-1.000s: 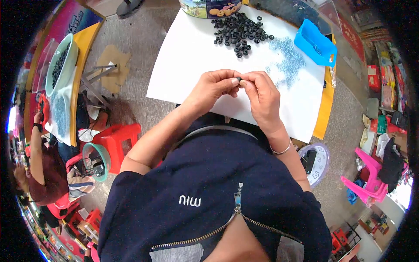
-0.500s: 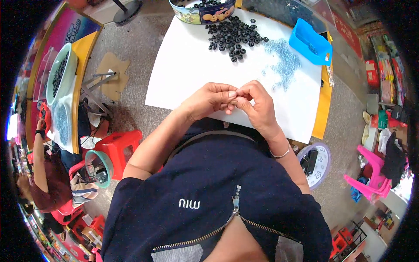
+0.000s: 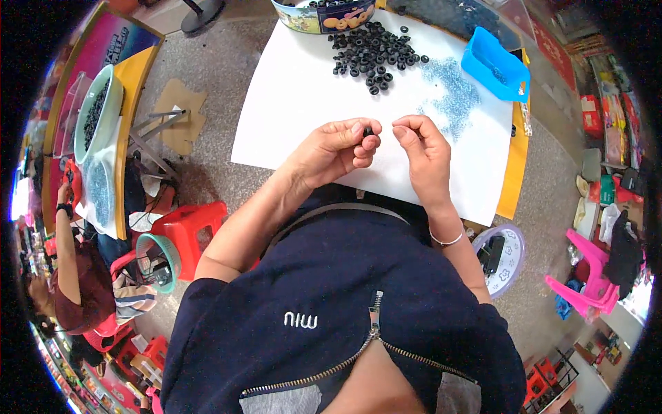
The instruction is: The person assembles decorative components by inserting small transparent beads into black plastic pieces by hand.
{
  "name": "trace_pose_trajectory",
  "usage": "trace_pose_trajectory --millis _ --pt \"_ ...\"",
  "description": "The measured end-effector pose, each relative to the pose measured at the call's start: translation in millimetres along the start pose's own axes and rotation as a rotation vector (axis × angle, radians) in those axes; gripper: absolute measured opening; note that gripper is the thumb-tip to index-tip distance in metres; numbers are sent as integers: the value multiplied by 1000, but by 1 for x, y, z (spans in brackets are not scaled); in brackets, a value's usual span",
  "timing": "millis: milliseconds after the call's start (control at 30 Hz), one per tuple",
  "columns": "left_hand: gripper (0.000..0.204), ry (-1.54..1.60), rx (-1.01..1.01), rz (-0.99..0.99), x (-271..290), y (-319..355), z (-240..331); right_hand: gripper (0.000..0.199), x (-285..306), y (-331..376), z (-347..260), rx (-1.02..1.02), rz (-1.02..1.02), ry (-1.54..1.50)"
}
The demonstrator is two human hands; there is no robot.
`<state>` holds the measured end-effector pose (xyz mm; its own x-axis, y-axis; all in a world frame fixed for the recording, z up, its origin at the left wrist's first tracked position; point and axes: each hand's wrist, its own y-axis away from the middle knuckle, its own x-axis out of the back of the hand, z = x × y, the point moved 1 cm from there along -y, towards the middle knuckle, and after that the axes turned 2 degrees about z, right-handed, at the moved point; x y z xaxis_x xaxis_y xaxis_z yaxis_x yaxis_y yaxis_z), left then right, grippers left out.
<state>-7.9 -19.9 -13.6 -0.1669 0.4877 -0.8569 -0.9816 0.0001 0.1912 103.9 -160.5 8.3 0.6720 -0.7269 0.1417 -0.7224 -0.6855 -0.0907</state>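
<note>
Over the near part of the white sheet (image 3: pixel 276 103), my left hand (image 3: pixel 338 148) pinches a small black ring-shaped piece (image 3: pixel 367 131) between thumb and fingers. Just to its right, my right hand (image 3: pixel 426 159) has thumb and forefinger pressed together; whatever may be between those tips is too small to make out. The two hands are apart. Beyond them lies a heap of black ring-shaped pieces (image 3: pixel 376 52), several of them loose at its edges. Tiny bluish bits (image 3: pixel 452 93) are spread on the sheet to the right of the heap.
A printed tin (image 3: pixel 324 19) with more black pieces stands at the far edge. At the far right sits a blue plastic tray (image 3: pixel 493 65). A lilac basket (image 3: pixel 507 259) is low on my right. On the left, another person's arm (image 3: pixel 65 241) reaches toward a table with a pale bowl (image 3: pixel 103 110).
My hands, touching before, have separated. The right one has moved a little right and up, and the black piece in my left fingers now shows.
</note>
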Motion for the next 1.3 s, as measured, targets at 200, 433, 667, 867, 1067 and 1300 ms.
trace_pose_trajectory --millis 200,433,667,867,1067,1300 --pt "29 -14 -61 -1 -9 0 1 11 -3 -1 -1 4 10 -26" --pt "26 -104 -177 184 -1 -9 6 11 -1 -1 -3 25 7 -17" --pt "24 -1189 -800 228 -70 -123 123 9 12 -3 -4 -66 -24 -5" --pt "30 -1626 -1091 309 -94 -230 198 9 21 -1 -1 -37 -15 88" --pt "24 -1982 -1478 185 -59 -222 188 9 33 -1 7 -113 -4 69" --pt "19 -1893 -667 565 23 -82 129 10 27 -2 20 -109 -60 75"
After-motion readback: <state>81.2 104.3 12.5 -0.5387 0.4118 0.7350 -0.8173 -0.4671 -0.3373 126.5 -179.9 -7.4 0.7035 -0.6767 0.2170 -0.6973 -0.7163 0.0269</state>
